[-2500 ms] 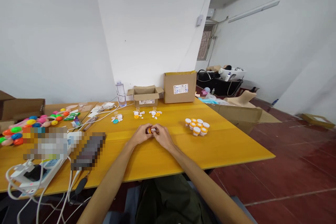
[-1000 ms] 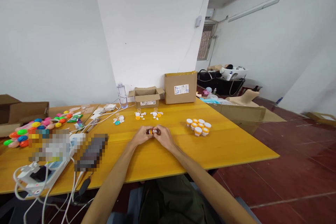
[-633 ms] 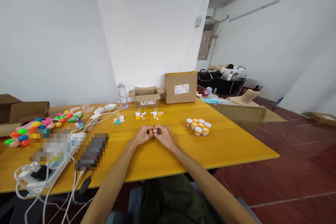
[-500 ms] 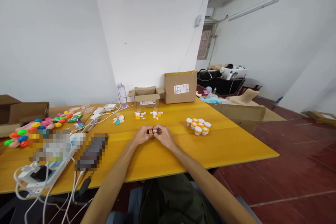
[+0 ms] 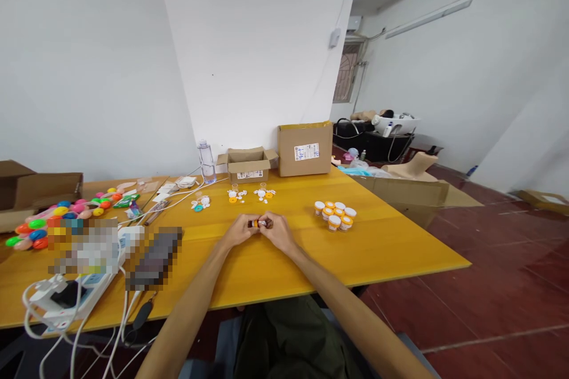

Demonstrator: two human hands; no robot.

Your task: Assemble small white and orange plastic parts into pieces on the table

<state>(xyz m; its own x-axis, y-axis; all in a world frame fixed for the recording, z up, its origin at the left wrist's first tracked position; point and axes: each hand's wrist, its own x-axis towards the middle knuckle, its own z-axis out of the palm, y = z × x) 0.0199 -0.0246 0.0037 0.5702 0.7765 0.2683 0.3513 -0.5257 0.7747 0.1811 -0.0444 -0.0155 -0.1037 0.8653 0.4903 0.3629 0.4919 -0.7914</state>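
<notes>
My left hand [image 5: 239,231] and my right hand [image 5: 274,232] meet over the middle of the yellow table [image 5: 391,249], both closed on one small brown bottle with an orange band [image 5: 259,223]. The bottle lies sideways between my fingertips, mostly hidden by them. To the right stands a cluster of several small jars with white and orange lids [image 5: 334,213]. Beyond my hands lie small groups of white, orange and teal caps and parts [image 5: 233,194].
Two cardboard boxes [image 5: 304,148] and a clear water bottle [image 5: 204,161] stand at the table's far edge. Coloured plastic eggs [image 5: 40,222], a power strip with white cables [image 5: 62,296] and blurred items fill the left side. Red tiled floor lies right of the table.
My hands stay together on the small bottle in the same spot; only my fingers shift slightly. The view has drifted a little.
</notes>
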